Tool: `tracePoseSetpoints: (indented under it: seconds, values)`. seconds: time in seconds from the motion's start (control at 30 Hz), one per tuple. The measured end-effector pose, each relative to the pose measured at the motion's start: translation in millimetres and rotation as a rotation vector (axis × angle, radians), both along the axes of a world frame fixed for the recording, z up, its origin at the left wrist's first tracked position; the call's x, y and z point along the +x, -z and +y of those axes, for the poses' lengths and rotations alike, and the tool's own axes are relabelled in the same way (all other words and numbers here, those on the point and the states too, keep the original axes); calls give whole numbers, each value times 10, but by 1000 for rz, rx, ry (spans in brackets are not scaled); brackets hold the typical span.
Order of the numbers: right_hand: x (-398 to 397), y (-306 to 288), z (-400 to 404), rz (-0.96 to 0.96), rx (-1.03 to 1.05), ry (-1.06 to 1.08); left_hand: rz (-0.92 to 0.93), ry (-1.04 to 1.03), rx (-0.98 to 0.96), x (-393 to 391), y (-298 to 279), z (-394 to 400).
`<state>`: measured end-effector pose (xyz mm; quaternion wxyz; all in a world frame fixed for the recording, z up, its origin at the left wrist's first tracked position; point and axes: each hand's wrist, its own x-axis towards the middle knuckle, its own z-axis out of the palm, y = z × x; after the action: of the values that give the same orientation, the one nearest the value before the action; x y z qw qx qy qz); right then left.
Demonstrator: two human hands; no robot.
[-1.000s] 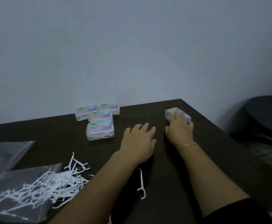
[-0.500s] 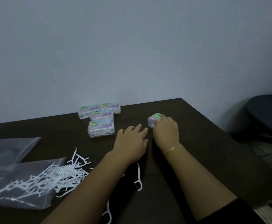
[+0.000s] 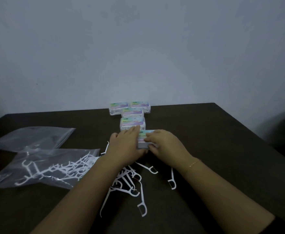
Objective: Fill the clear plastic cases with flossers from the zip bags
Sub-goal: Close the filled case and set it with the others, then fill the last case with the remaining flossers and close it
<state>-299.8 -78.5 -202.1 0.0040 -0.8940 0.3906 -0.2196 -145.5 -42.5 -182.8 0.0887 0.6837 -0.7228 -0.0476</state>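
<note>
- a clear plastic case [image 3: 142, 140] with a colourful label lies on the dark table [image 3: 222, 149], a little above the centre of the view, between the two hands.
- the left hand [image 3: 124, 147] lies at 9 o'clock of this case; its fingers are nearly straight and rest against the left side and the far left corner of the case, the thumb near the front edge.
- the right hand [image 3: 167, 146] is at 3 o'clock of the case; its fingers are curled over the top and the front of the case and hold it. a thin gold bracelet [image 3: 195, 163] is on the right wrist.
- at 12 o'clock of the held case, just beside it, stands another filled case [image 3: 132, 123]; behind it three more cases [image 3: 132, 108] lie close together near the wall.
- at 6 o'clock of the hands, between the forearms, loose white flossers [image 3: 131, 184] lie scattered on the table, some crossing each other; one flosser [image 3: 171, 180] lies apart near the right forearm.
- at 8 o'clock a zip bag [image 3: 42, 168] lies flat with many flossers inside, some coming out of its open end toward the left forearm.
- at 10 o'clock a second zip bag [image 3: 35, 137] lies flat, its near edge under the first bag; what is inside i cannot tell.
- a grey wall [image 3: 138, 48] stands behind the table.
</note>
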Motion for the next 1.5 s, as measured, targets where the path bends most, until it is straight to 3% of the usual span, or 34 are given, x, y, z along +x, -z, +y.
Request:
tracePoseSetpoints:
  seconds: [0.27, 0.7, 0.83, 0.93, 1.0, 1.23, 1.4, 1.5]
  values:
    - [44, 38, 31, 117, -237, -121, 363, -34, 69, 279, 122, -66]
    - [84, 43, 25, 207, -293, -107, 452, -88, 90, 319, 150, -119]
    - [56, -213, -21, 156, -101, -32, 467, -116, 127, 329, 141, -129]
    - [81, -376, -179, 14, 76, 37, 470, -122, 138, 327, 144, -140]
    - [131, -430, -329, -53, 84, 62, 472, -124, 143, 322, 145, -149]
    - [313, -340, -798, 90, 226, 208, 437, -156, 161, 331, 112, -162]
    - [160, -263, -591, -213, 303, 165, 402, -118, 136, 351, 113, -139]
    - [-12, -258, -298, -263, 317, 250, 387, -95, 142, 350, 82, -104]
